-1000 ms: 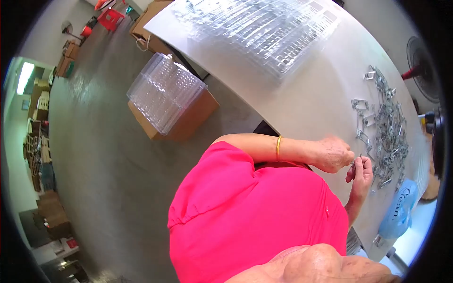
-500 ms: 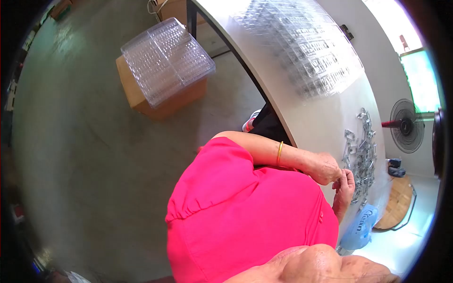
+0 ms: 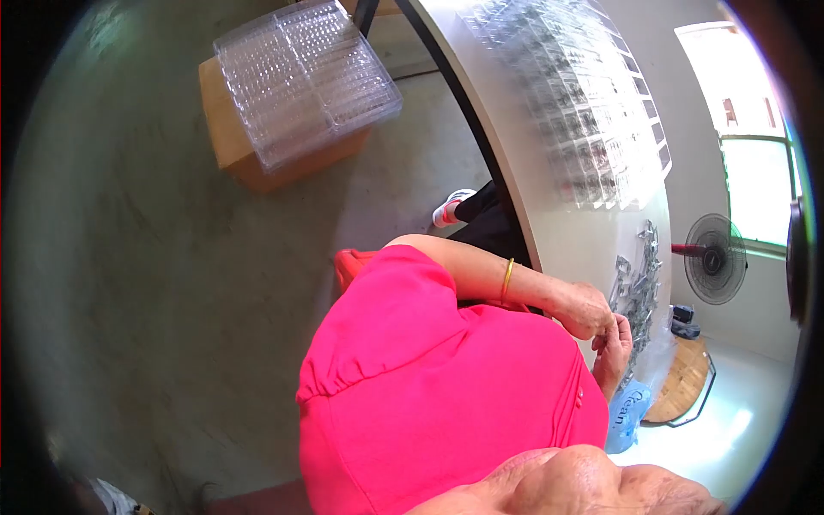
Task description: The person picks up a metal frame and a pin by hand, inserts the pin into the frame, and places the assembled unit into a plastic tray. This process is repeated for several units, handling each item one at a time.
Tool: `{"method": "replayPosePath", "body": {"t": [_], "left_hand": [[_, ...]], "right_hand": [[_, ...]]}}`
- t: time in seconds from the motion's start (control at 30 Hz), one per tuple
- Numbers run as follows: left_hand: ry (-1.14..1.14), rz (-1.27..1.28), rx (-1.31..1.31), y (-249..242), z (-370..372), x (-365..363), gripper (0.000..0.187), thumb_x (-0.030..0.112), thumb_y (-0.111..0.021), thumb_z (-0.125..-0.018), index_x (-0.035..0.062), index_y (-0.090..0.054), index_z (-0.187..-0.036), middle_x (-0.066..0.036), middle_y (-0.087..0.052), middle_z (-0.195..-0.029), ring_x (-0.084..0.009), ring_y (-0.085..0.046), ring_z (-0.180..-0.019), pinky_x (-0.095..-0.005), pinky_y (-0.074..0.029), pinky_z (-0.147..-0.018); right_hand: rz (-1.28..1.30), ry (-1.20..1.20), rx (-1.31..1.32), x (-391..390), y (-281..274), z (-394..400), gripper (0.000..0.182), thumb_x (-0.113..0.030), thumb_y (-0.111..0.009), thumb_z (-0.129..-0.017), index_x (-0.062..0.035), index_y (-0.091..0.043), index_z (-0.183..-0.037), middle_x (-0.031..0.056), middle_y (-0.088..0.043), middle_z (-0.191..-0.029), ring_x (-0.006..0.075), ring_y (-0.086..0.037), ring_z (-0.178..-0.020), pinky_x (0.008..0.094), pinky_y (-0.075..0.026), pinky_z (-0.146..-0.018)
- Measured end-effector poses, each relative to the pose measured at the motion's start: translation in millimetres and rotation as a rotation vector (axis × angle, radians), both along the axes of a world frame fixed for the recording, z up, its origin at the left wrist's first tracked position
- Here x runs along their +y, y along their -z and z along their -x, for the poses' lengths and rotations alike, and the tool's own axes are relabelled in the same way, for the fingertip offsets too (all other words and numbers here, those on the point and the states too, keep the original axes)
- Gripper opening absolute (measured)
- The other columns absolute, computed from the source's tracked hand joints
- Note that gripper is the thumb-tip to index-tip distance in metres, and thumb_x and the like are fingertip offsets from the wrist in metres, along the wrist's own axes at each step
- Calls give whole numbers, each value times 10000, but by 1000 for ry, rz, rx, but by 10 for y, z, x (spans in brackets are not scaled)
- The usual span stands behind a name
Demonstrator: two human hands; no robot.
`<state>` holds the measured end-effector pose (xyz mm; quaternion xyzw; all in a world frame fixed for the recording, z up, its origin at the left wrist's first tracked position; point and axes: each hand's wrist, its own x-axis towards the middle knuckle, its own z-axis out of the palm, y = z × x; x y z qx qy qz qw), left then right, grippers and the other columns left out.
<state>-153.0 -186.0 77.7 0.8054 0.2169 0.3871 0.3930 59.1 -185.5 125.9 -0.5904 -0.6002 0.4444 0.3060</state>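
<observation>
My left hand (image 3: 585, 310), with a yellow bangle (image 3: 507, 279) on its wrist, is closed at the near edge of the white table. Against its fingertips, my right hand (image 3: 613, 350) is also closed in a pinch. The fingers meet, and whatever they hold is hidden or too small to make out. Just beyond both hands lies a loose heap of small metal parts (image 3: 639, 287). A blue bag (image 3: 629, 414) marked "Clean" is below my right hand in the view.
Clear plastic trays (image 3: 592, 112) cover the far part of the white table (image 3: 519, 167). More clear trays (image 3: 309, 81) are stacked on a cardboard box (image 3: 249, 167) on the floor. A fan (image 3: 715, 259) and a round wooden board (image 3: 682, 382) are past the table.
The whole view has shifted with my head, and more of the trays and window shows. My hands stay pinched together in much the same pose.
</observation>
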Motion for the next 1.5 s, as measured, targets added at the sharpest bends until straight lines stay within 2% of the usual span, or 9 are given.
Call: {"method": "replayPosePath", "body": {"t": [0.6,0.73,0.83,0.9,1.0,1.23,1.37,1.43,1.5], "left_hand": [[-4,86,-64,89,288,42,267,126,-525,-925,177,-752,-1057,-72,-762,-972,-299,-726,-870,-441,-572,-735],[14,78,-61,69,306,76,264,131,-524,-927,170,-751,-1055,-69,-761,-969,-309,-724,-872,-450,-569,-727],[33,175,-28,43,271,94,256,138,-518,-930,155,-748,-1041,-110,-757,-957,-334,-721,-867,-467,-552,-739],[-26,46,-12,64,197,118,227,143,-523,-928,104,-733,-1005,-169,-743,-911,-360,-716,-843,-485,-546,-721],[0,94,-34,37,105,158,207,152,-532,-924,54,-710,-965,-209,-721,-846,-384,-707,-810,-500,-535,-706],[168,30,132,57,-376,307,215,180,-539,-944,13,-674,-953,-205,-690,-794,-379,-667,-733,-480,-522,-702],[359,761,-280,-176,-412,460,244,257,-560,-989,31,-652,-985,-81,-693,-882,-155,-581,-704,-324,-499,-686],[295,979,-376,-360,-374,544,249,262,-556,-996,35,-657,-977,-42,-692,-897,-91,-578,-718,-272,-477,-673],[246,1095,-383,-411,-439,661,246,265,-530,-1018,55,-621,-928,-79,-708,-929,-94,-581,-695,-237,-434,-641]], "right_hand": [[72,1,-50,70,-61,390,118,-167,-633,-1008,-57,-620,-968,-41,-534,-704,28,-417,-557,200,-306,-497],[46,-19,-65,146,7,287,139,-217,-661,-999,-86,-617,-991,-51,-542,-654,23,-425,-498,197,-296,-448],[69,-7,-49,171,14,235,139,-208,-653,-1002,-78,-617,-970,-52,-538,-670,20,-421,-515,195,-296,-459],[98,12,-13,188,41,174,139,-193,-642,-1008,-67,-616,-954,-50,-535,-687,19,-417,-534,195,-296,-471],[99,69,10,244,112,37,143,-201,-638,-1012,-75,-615,-948,-51,-537,-687,17,-417,-526,194,-290,-454],[-31,116,93,371,182,-425,148,-221,-628,-1016,-83,-603,-968,-57,-507,-705,19,-407,-559,195,-274,-469],[-192,353,194,335,81,-513,133,-193,-617,-1024,-67,-587,-994,-13,-568,-772,57,-464,-603,225,-373,-546],[-267,400,236,290,-18,-502,113,-169,-603,-1030,-59,-586,-1014,1,-595,-803,74,-500,-646,238,-419,-602],[-284,447,321,221,-115,-497,89,-141,-602,-1028,-53,-590,-1034,10,-617,-815,86,-547,-696,240,-458,-649]]}}
